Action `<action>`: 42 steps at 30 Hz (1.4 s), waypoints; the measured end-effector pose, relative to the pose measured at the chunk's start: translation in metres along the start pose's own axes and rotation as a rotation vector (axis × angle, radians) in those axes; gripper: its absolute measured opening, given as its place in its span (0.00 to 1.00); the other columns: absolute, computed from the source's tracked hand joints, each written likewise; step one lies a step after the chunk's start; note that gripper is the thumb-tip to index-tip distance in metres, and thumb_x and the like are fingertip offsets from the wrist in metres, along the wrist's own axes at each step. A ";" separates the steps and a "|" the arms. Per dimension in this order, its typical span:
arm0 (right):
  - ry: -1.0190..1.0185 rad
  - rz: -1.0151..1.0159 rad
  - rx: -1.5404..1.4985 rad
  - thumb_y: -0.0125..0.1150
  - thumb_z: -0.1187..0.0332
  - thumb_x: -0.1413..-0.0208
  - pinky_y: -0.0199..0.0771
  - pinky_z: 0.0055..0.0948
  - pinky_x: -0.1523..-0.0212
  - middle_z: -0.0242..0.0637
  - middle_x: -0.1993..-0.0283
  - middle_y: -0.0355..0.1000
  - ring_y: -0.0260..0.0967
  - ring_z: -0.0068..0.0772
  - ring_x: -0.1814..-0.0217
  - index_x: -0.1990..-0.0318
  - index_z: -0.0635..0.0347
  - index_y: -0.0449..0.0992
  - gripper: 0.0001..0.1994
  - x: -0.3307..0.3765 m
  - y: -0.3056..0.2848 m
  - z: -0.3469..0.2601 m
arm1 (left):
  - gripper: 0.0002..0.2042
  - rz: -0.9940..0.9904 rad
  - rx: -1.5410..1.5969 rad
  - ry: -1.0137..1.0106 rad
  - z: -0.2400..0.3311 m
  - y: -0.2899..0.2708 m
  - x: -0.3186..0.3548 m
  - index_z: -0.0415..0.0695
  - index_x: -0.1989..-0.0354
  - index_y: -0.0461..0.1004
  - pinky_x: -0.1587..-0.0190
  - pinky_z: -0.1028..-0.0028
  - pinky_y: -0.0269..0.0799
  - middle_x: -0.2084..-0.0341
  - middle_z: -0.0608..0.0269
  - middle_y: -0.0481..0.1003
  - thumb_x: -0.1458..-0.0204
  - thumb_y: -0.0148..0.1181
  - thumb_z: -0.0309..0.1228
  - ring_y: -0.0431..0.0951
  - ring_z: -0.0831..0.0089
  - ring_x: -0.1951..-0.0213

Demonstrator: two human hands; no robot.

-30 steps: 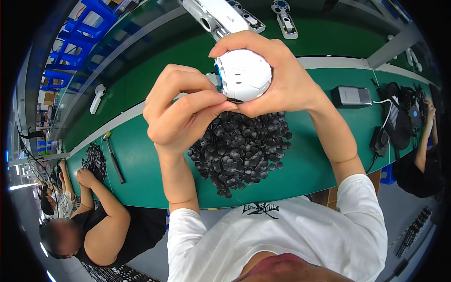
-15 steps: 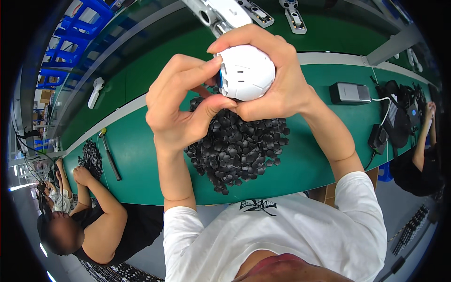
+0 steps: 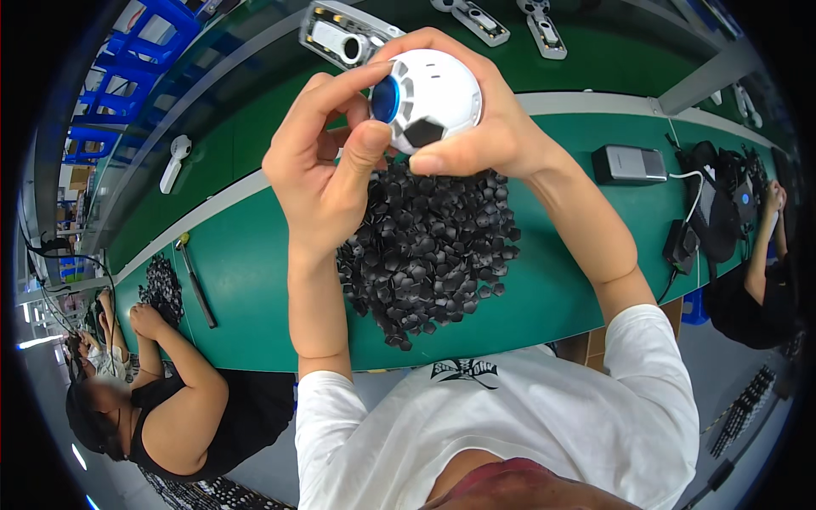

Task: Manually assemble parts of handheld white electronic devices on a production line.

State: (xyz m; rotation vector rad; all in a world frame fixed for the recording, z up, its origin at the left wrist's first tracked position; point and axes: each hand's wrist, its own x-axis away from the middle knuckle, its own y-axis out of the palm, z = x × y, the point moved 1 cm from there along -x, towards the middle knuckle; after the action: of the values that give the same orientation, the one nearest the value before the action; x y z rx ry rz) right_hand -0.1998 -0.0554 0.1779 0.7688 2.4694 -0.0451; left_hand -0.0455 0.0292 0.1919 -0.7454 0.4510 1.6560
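Both my hands hold a round white housing (image 3: 450, 85) up above the far part of the green table. A blue round part (image 3: 385, 99) shows on its left side, and a black pentagon piece (image 3: 424, 132) sits on its lower front. My right hand (image 3: 489, 115) wraps round the housing from the right, thumb below the pentagon. The thumb and forefinger of my left hand (image 3: 327, 153) press at the blue part's rim. A white handle (image 3: 347, 36) with an open face and circuit parts reaches out behind my right fingers and seems joined to the housing. Below lies a heap of black pentagon pieces (image 3: 429, 246).
Several white handled units, one a handle unit (image 3: 541, 30), lie on the far belt (image 3: 586, 72). A hammer (image 3: 197, 280) lies to the left, a grey box with a cable (image 3: 629, 165) to the right. People sit at both sides, the left one by another black heap (image 3: 161, 289).
The housing has turned and moved up, bringing the blue part and black pentagon into view. Its handle has swung left and now shows its open face. Both hands have moved up slightly.
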 end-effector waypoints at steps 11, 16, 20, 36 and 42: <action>-0.014 0.134 0.114 0.71 0.74 0.64 0.71 0.24 0.49 0.31 0.54 0.71 0.70 0.21 0.52 0.42 0.60 0.66 0.36 -0.003 0.006 0.004 | 0.12 0.048 -0.342 0.269 0.010 -0.002 -0.001 0.37 0.65 0.77 0.78 0.81 0.73 0.73 0.59 0.75 0.58 0.74 0.22 0.76 0.74 0.72; -0.117 0.161 0.206 0.70 0.77 0.66 0.71 0.24 0.51 0.30 0.56 0.70 0.69 0.21 0.53 0.43 0.58 0.67 0.35 -0.003 0.009 0.004 | 0.13 0.050 -0.466 0.309 0.017 -0.001 0.000 0.37 0.68 0.77 0.80 0.80 0.74 0.74 0.60 0.75 0.61 0.74 0.22 0.76 0.72 0.73; -0.169 0.196 0.265 0.70 0.77 0.67 0.72 0.26 0.55 0.29 0.58 0.70 0.69 0.21 0.55 0.45 0.55 0.68 0.33 -0.004 0.009 0.003 | 0.13 0.046 -0.635 0.378 0.016 0.000 0.001 0.37 0.69 0.76 0.80 0.78 0.72 0.74 0.60 0.75 0.62 0.75 0.23 0.76 0.69 0.73; -0.383 0.164 0.531 0.73 0.75 0.67 0.75 0.28 0.56 0.34 0.58 0.75 0.75 0.31 0.58 0.47 0.55 0.71 0.32 -0.006 0.007 -0.014 | 0.12 -0.059 -0.630 0.688 0.019 -0.014 -0.003 0.34 0.75 0.76 0.77 0.77 0.70 0.79 0.56 0.77 0.63 0.75 0.24 0.76 0.68 0.77; -0.388 0.079 0.610 0.76 0.73 0.68 0.76 0.29 0.57 0.36 0.60 0.76 0.77 0.35 0.60 0.48 0.56 0.72 0.32 -0.005 0.006 -0.020 | 0.12 -0.100 -0.611 0.656 0.022 -0.013 -0.002 0.36 0.76 0.77 0.78 0.77 0.69 0.80 0.59 0.76 0.67 0.75 0.25 0.76 0.68 0.78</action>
State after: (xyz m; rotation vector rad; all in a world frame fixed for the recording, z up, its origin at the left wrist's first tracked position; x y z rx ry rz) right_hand -0.2034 -0.0495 0.1983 0.9893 2.0507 -0.8649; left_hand -0.0380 0.0451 0.2101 -1.7580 0.3440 1.4294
